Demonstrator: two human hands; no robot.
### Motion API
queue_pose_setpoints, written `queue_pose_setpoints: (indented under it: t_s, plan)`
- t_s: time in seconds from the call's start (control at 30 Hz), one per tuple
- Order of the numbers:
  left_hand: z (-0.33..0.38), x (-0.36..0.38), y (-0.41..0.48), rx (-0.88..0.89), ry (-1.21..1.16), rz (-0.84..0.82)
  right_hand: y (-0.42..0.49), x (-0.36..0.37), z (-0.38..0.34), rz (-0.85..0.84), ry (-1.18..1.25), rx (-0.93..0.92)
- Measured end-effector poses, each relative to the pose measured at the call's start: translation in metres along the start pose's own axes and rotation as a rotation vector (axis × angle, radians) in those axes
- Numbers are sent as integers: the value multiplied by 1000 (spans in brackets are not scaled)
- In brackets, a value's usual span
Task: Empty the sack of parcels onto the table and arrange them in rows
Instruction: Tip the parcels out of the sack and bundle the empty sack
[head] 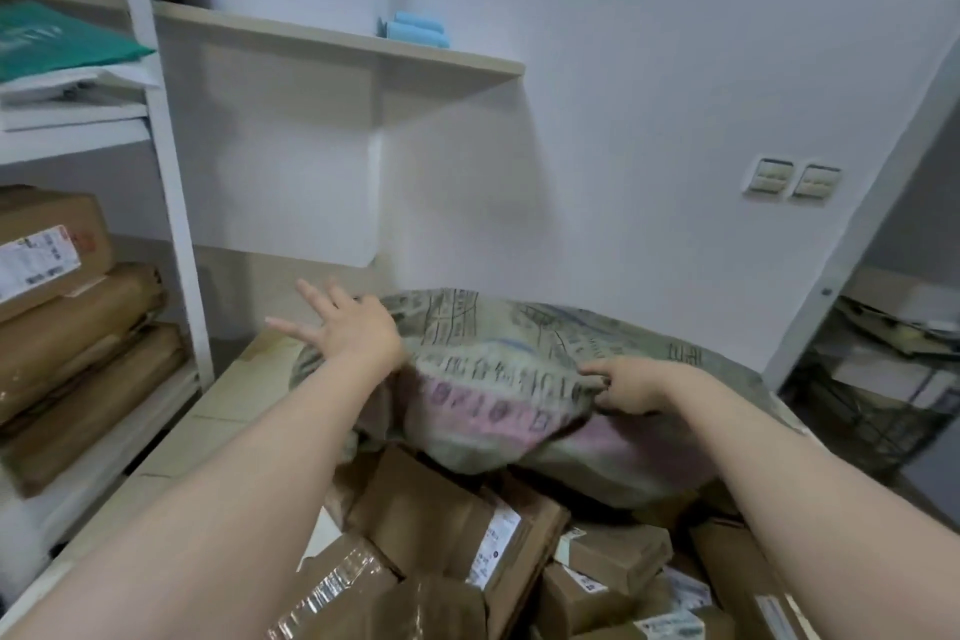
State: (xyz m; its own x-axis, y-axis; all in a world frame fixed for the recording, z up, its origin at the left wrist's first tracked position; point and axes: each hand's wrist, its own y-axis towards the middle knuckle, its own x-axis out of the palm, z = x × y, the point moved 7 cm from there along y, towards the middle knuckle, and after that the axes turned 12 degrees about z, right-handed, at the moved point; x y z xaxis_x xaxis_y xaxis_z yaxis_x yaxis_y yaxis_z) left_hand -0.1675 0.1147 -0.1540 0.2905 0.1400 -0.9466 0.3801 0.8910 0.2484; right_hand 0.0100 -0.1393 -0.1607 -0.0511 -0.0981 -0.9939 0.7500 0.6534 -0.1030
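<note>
Fabric of a grey-green printed woven sack (498, 353), mid-frame, is pinched by the right hand (631, 387); the left hand (343, 327) is held spread wide at its left edge. Brown cardboard parcels (457, 530) are heaped below it.

Left hand (349, 330) and right hand (635, 387) both bare; left forearm (249, 457) and right forearm (779, 473) bare along whole visible length; fingertips blurred, nails unreadable
</note>
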Motion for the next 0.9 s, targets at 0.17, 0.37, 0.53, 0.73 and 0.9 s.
queue_pose_setpoints:
  t_s: [0.17,0.37,0.53,0.73,0.9]
  plan:
    - [51,11,-53,488,-390,-66,-7,44,20,98,72,175]
    - [86,62,-132,818,-182,-378,-49,68,87,236,208,655]
    - [78,85,-127,596,37,-235,-64,94,114,142,203,705]
    - [100,26,-115,369,-126,201,-47,103,93,52,698,403]
    - [111,-13,-101,290,-33,324,-46,37,104,428,442,380]
